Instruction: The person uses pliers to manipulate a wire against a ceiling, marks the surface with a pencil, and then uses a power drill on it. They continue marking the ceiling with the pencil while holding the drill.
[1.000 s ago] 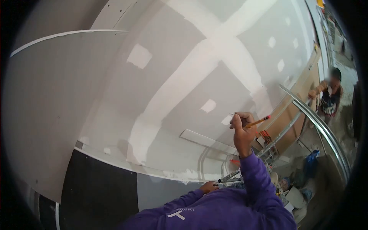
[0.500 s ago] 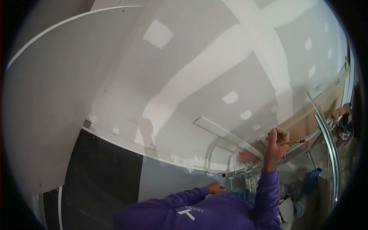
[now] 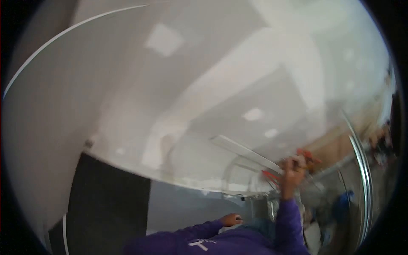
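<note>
My right hand point(image 3: 293, 168) is raised at the right, its fingers curled and smeared by motion. An orange-red pencil point(image 3: 313, 160) shows as a blur beside those fingers, held in the hand. Low in the middle, my left hand point(image 3: 231, 219) is closed in front of my body, with something small and dark at its fingertips that I cannot make out. Behind both hands stands a grey plasterboard wall point(image 3: 229, 100) with pale filler bands and patches.
Long shiny metal profiles point(image 3: 362, 178) stand at the right. A thin straight strip point(image 3: 248, 152) leans on the wall. A red-orange object point(image 3: 271, 176) lies near the wall's foot, and a blue bag point(image 3: 342, 206) is on the floor. A black panel point(image 3: 112, 204) is at lower left.
My right hand has moved slightly left and down with the pencil, now blurred. The view has shifted a little, and my left hand stays low and closed.
</note>
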The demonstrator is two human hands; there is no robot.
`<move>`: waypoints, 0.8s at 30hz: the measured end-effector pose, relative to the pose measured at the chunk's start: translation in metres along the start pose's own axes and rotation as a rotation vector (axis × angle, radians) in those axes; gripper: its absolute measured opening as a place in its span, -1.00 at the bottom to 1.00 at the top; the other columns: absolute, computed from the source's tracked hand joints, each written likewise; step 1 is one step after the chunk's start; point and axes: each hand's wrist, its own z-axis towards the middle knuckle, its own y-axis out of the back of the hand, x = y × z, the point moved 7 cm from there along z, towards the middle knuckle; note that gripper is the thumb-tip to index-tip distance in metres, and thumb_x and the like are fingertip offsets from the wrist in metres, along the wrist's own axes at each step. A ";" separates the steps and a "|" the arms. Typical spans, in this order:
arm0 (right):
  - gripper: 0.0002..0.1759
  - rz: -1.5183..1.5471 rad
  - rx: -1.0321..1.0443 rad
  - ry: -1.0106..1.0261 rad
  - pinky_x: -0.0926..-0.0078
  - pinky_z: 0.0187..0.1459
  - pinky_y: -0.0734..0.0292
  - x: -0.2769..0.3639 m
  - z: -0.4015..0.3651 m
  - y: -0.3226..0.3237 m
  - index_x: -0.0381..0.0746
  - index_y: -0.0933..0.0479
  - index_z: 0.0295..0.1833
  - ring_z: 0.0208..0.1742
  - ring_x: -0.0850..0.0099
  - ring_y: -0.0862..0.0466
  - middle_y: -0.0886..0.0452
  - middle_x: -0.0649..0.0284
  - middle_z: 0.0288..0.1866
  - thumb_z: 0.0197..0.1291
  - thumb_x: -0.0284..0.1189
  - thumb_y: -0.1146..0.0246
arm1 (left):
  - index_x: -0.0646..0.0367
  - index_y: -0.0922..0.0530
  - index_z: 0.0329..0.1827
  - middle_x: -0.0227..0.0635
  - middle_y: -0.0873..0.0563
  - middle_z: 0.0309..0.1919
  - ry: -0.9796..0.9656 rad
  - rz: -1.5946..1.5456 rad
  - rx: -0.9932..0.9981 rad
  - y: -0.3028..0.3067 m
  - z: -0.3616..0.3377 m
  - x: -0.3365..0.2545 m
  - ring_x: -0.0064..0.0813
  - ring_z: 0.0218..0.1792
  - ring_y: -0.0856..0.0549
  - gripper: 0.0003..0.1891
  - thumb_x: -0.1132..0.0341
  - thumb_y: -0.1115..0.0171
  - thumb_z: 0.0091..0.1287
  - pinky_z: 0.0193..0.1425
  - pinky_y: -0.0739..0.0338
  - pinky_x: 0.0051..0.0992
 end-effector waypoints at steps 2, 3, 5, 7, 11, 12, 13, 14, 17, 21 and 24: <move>-0.90 -0.464 -0.077 0.367 0.49 -0.29 -0.54 0.008 -0.008 -0.007 -0.22 -0.51 -0.14 -0.32 0.49 -0.59 -0.59 0.29 -0.31 0.32 -0.50 -0.30 | 0.26 -0.65 0.12 -0.01 -0.73 0.01 0.052 0.011 0.085 -0.008 0.000 0.010 -0.10 0.03 -0.69 -0.46 -0.09 -0.14 0.45 0.15 -0.52 -0.19; -0.86 -0.286 0.019 0.225 0.45 -0.24 -0.54 -0.009 -0.011 -0.013 -0.22 -0.54 -0.12 -0.30 0.44 -0.60 -0.60 0.25 -0.30 0.28 -0.46 -0.34 | 0.26 -0.68 0.08 -0.01 -0.74 0.00 0.063 0.079 0.104 -0.009 0.003 0.009 -0.11 0.00 -0.71 -0.47 -0.09 -0.13 0.44 0.11 -0.53 -0.20; -0.77 -0.349 0.102 0.312 0.38 -0.19 -0.56 -0.001 -0.016 -0.020 -0.23 -0.57 -0.10 -0.28 0.30 -0.64 -0.62 0.14 -0.26 0.22 -0.37 -0.39 | 0.25 -0.68 0.10 -0.06 -0.76 -0.02 0.262 0.129 0.106 -0.002 -0.002 -0.007 -0.13 -0.08 -0.74 -0.48 -0.07 -0.16 0.41 0.02 -0.56 -0.21; -0.73 -0.256 0.110 0.172 0.39 -0.21 -0.62 0.001 -0.015 -0.015 -0.23 -0.53 -0.08 -0.26 0.34 -0.74 -0.70 0.15 -0.28 0.20 -0.36 -0.41 | 0.26 -0.68 0.07 -0.07 -0.77 -0.04 0.235 0.235 0.152 0.000 0.009 -0.002 -0.15 -0.11 -0.74 -0.49 -0.05 -0.17 0.41 0.00 -0.57 -0.22; -0.76 -0.369 0.251 0.074 0.35 -0.19 -0.63 0.016 -0.020 0.013 -0.23 -0.53 -0.08 -0.25 0.27 -0.75 -0.71 0.17 -0.29 0.19 -0.38 -0.36 | 0.27 -0.68 0.03 -0.11 -0.77 -0.09 0.154 0.433 0.282 -0.003 0.047 -0.014 -0.19 -0.18 -0.75 -0.53 -0.01 -0.21 0.39 -0.05 -0.58 -0.24; -0.76 -0.410 0.266 0.069 0.33 -0.19 -0.63 0.016 -0.020 0.022 -0.22 -0.53 -0.08 -0.24 0.25 -0.75 -0.71 0.16 -0.29 0.19 -0.38 -0.36 | 0.28 -0.68 0.02 -0.12 -0.78 -0.11 0.133 0.436 0.277 0.001 0.058 -0.021 -0.20 -0.19 -0.75 -0.54 0.00 -0.21 0.39 -0.06 -0.59 -0.24; -0.76 -0.448 0.273 0.060 0.32 -0.18 -0.63 0.015 -0.023 0.031 -0.22 -0.53 -0.08 -0.23 0.23 -0.75 -0.71 0.15 -0.29 0.19 -0.39 -0.36 | 0.28 -0.68 0.00 -0.13 -0.78 -0.12 0.103 0.402 0.253 0.007 0.067 -0.030 -0.21 -0.21 -0.75 -0.55 0.01 -0.22 0.38 -0.07 -0.59 -0.25; -0.76 -0.487 0.280 0.049 0.30 -0.18 -0.63 0.014 -0.025 0.040 -0.22 -0.53 -0.08 -0.22 0.21 -0.75 -0.70 0.14 -0.28 0.19 -0.39 -0.36 | 0.29 -0.69 -0.01 -0.14 -0.78 -0.13 0.069 0.342 0.219 0.016 0.079 -0.040 -0.22 -0.22 -0.75 -0.56 0.03 -0.23 0.38 -0.08 -0.60 -0.25; -0.77 -0.627 0.323 0.118 0.16 -0.22 -0.62 -0.003 -0.034 0.063 -0.20 -0.54 -0.09 -0.27 0.07 -0.74 -0.71 0.13 -0.32 0.26 -0.31 -0.32 | 0.30 -0.62 -0.04 -0.25 -0.73 -0.24 -0.136 -0.252 -0.002 0.043 0.099 -0.092 -0.40 -0.28 -0.71 -0.70 0.20 -0.23 0.42 -0.13 -0.62 -0.36; -0.70 -0.906 0.461 -0.059 0.08 -0.19 -0.61 -0.024 -0.058 0.090 -0.19 -0.56 -0.12 -0.27 0.03 -0.73 -0.70 0.08 -0.34 0.31 -0.17 -0.27 | 0.33 -0.56 0.05 -0.28 -0.70 -0.21 -0.311 -0.736 -0.132 0.075 0.093 -0.194 -0.50 -0.23 -0.70 -0.74 0.28 -0.15 0.51 -0.08 -0.62 -0.46; -0.67 -0.904 0.471 -0.127 0.07 -0.19 -0.61 -0.027 -0.075 0.096 -0.20 -0.57 -0.13 -0.28 0.01 -0.73 -0.69 0.07 -0.37 0.31 -0.14 -0.26 | 0.35 -0.57 0.04 -0.28 -0.70 -0.18 -0.376 -0.779 -0.020 0.081 0.075 -0.255 -0.51 -0.19 -0.69 -0.72 0.27 -0.12 0.53 -0.03 -0.61 -0.46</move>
